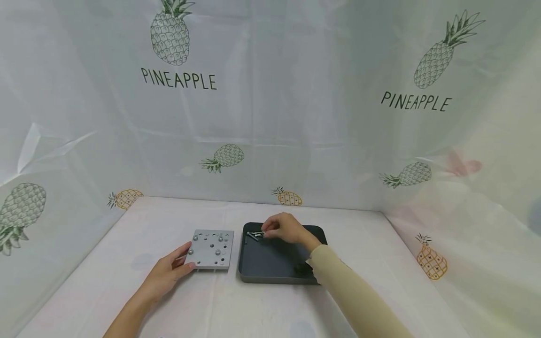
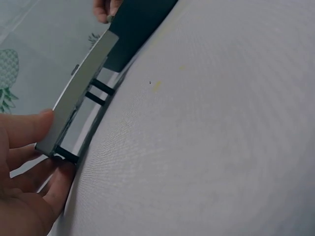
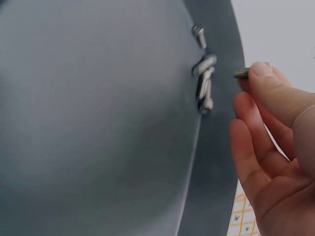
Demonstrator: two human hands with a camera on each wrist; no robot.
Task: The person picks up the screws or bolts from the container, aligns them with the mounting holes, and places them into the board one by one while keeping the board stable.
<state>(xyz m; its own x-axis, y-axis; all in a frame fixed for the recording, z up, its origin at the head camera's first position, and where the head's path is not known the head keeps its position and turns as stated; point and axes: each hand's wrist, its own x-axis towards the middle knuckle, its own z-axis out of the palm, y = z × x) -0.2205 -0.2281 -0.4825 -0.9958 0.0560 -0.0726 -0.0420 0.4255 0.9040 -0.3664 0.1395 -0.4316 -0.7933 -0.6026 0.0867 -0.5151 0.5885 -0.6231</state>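
Observation:
A square silver metal plate [image 1: 207, 259] with several holes and screw heads lies left of the dark tray. My left hand [image 1: 166, 274] grips its left edge, the thumb on the near left corner. In the left wrist view, dark posts [image 2: 102, 87] stick out below the plate [image 2: 81, 83], and the fingers of the left hand [image 2: 29, 172] reach beneath it. My right hand [image 1: 287, 228], over the tray's far side, pinches a small metal screw [image 3: 241, 73] between thumb and forefinger; most of it is hidden. Several loose screws [image 3: 204, 83] lie along the tray wall beside this hand.
The dark grey tray [image 1: 270, 270] has a low raised rim and stands right of the plate. A small dark thing [image 1: 301, 268] lies in it near the right forearm. White pineapple-print cloth [image 1: 296, 117] hangs behind the white-covered table [image 1: 253, 310].

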